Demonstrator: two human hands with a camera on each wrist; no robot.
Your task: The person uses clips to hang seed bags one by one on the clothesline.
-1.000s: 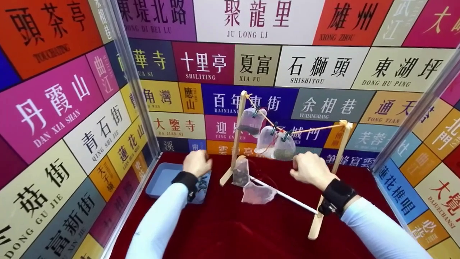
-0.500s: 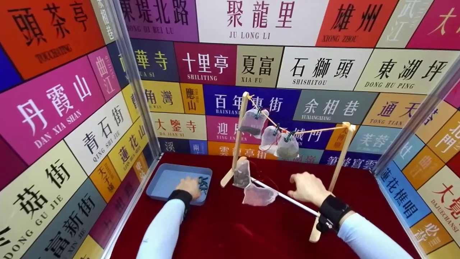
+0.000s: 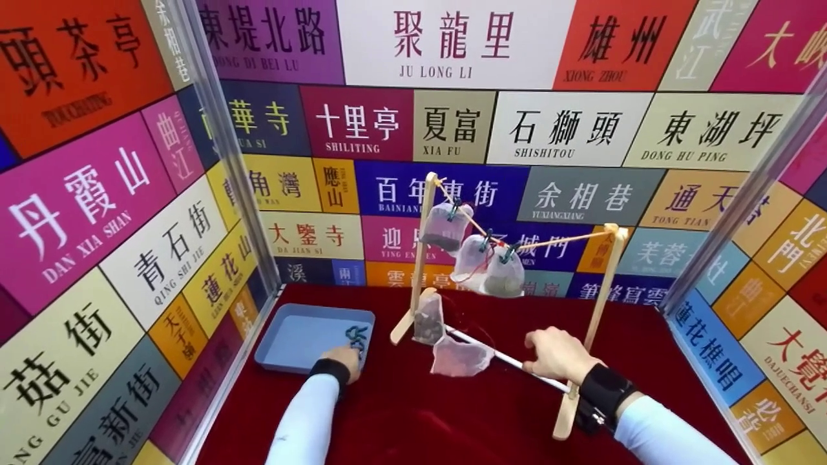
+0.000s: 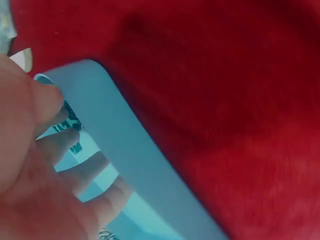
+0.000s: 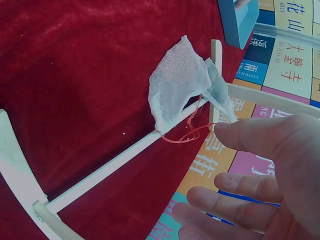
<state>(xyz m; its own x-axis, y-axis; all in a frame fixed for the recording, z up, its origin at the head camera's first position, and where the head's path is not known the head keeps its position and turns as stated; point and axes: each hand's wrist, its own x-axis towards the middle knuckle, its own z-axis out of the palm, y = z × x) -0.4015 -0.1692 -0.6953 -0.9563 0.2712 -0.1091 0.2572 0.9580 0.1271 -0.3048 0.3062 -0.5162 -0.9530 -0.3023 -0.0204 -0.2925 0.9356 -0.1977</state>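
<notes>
My left hand [image 3: 344, 363] reaches over the near right rim of a blue tray [image 3: 291, 336]. Its fingers are spread and slightly bent beside several small dark green clips [image 3: 356, 336]. In the left wrist view, some clips [image 4: 72, 122] show behind the fingertips, with none visibly pinched. My right hand [image 3: 559, 354], fingers loosely extended and holding nothing, hovers in front of the right post of a small wooden rack [image 3: 604, 290]. Two white mesh drawstring pouches lie by the rack's left foot, one greyish [image 3: 428, 320], one pinkish [image 3: 462, 356].
A cord [image 3: 562, 242] sags between the rack's posts, with three filled mesh pouches [image 3: 504, 274] clipped to it. A white rod [image 3: 543, 374] joins the feet. Dark red cloth [image 3: 413, 420] covers the table; sign-printed panels [image 3: 439, 129] rise behind and at both sides.
My left hand has come down from above the tray's far right part to its near right rim, by the clips. My right hand has lowered slightly, its fingers loosening.
</notes>
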